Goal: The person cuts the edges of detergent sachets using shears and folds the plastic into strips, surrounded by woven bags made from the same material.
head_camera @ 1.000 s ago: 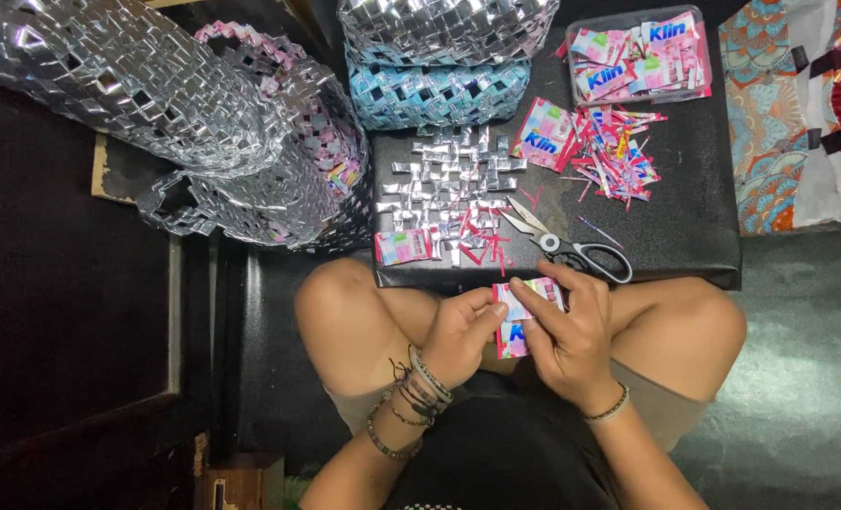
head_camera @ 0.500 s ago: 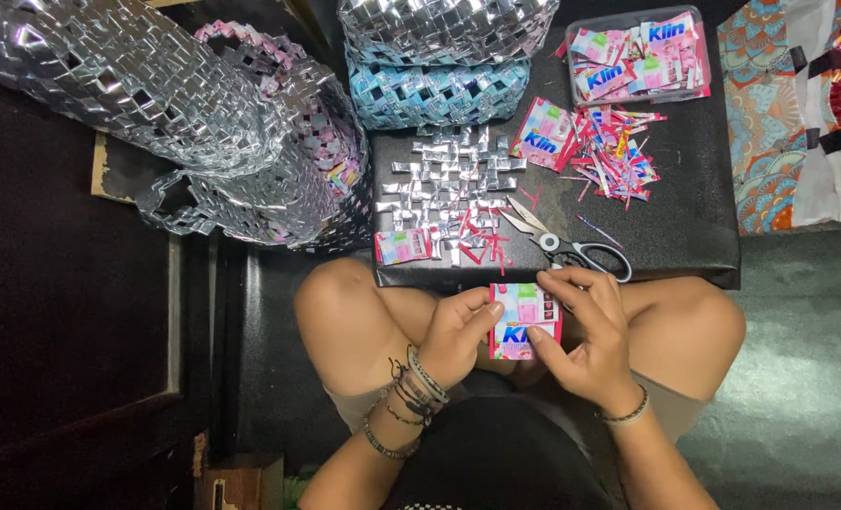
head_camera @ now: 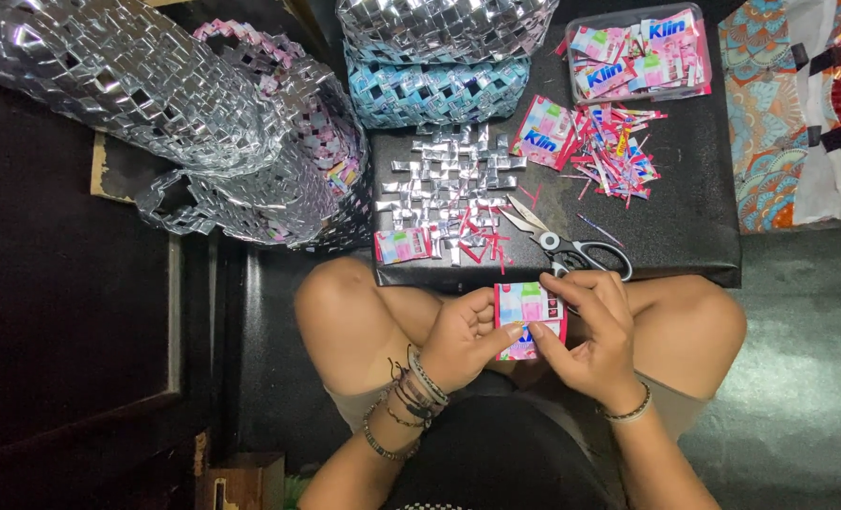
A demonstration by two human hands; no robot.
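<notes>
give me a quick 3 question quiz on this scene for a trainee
1. True or false: the scissors are in the right hand.
2. What do both hands hold? A) pink sachet wrapper B) silver strip C) woven bag
3. What holds the stack of wrappers at the board's far right corner?

Key:
1. False, they lie on the black board.
2. A, the wrapper, shared with the left hand.
3. A clear plastic tray.

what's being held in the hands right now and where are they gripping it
A small pink sachet wrapper, held by both hands over the lap: the left hand pinches its left edge, the right hand grips its right edge and lower corner.
</notes>
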